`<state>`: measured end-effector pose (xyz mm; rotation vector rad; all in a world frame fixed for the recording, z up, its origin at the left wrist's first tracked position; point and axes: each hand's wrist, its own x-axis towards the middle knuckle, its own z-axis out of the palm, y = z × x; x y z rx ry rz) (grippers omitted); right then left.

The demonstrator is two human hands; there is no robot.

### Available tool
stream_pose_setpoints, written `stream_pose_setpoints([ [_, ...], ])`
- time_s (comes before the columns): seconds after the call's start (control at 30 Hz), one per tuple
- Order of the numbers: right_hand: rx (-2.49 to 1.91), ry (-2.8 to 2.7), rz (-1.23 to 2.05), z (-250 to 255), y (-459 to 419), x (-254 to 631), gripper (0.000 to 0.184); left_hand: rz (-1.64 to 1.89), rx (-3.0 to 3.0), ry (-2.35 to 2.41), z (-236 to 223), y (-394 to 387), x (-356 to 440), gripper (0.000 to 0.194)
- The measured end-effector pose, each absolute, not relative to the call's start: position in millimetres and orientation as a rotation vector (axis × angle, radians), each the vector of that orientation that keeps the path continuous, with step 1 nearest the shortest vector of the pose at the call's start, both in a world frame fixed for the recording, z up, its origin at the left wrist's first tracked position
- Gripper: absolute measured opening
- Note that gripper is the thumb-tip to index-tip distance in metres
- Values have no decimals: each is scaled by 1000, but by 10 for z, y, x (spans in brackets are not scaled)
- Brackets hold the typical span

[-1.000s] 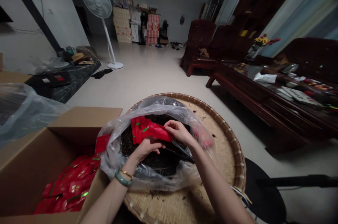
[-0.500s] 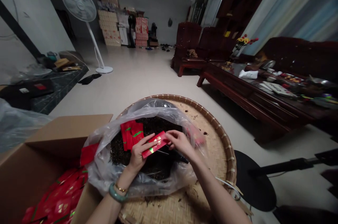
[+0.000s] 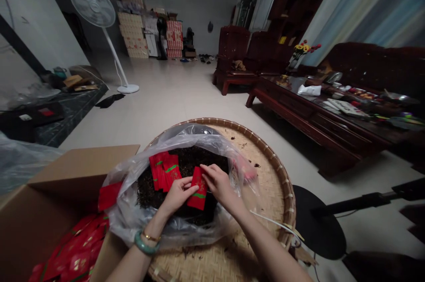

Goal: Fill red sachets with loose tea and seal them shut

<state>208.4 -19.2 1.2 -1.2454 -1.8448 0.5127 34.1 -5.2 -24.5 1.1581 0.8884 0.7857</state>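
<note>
Between my two hands, over an open clear plastic bag (image 3: 128, 189), a small red packet (image 3: 198, 193) with a green band is held upright. My left hand (image 3: 177, 194) pinches its left edge with thumb and fingers. My right hand (image 3: 219, 184) grips its upper right edge, fingers closed at the top. Dark, loose tea-like leaves (image 3: 144, 193) fill the bag. On them, left of my hands, lie several more red packets (image 3: 165, 170) in an overlapping bunch. The bag rests on a round woven bamboo tray (image 3: 268, 171).
At the left stands an open cardboard box (image 3: 83, 162) with many red packets (image 3: 79, 251) inside. A black round stand base (image 3: 315, 224) is right of the tray. Farther off are a white fan (image 3: 128, 88), a long wooden table (image 3: 285, 109) and stacked cartons (image 3: 134, 36).
The red packet has turned from a slanted, nearly sideways position to upright. My left hand has shifted from lying across it to pinching its left edge; my right hand has come lower along the right side.
</note>
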Motion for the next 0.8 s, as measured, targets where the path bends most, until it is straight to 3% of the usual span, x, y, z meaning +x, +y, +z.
stream_pose_setpoints([
  [0.17, -1179, -1867, 178, -78, -211, 2030, 27, 865, 1203, 924, -297, -64, 382, 55],
  [0.37, -1357, -1805, 241, 21, -165, 2112, 7, 973, 1481, 1044, -365, -68, 365, 35],
  [0.6, -1293, -1967, -102, -111, -182, 2088, 25, 973, 1438, 1020, -389, -62, 382, 38],
  [0.8, -1192, -1982, -176, -126, -212, 2063, 28, 979, 1369, 1000, -393, -49, 375, 39],
])
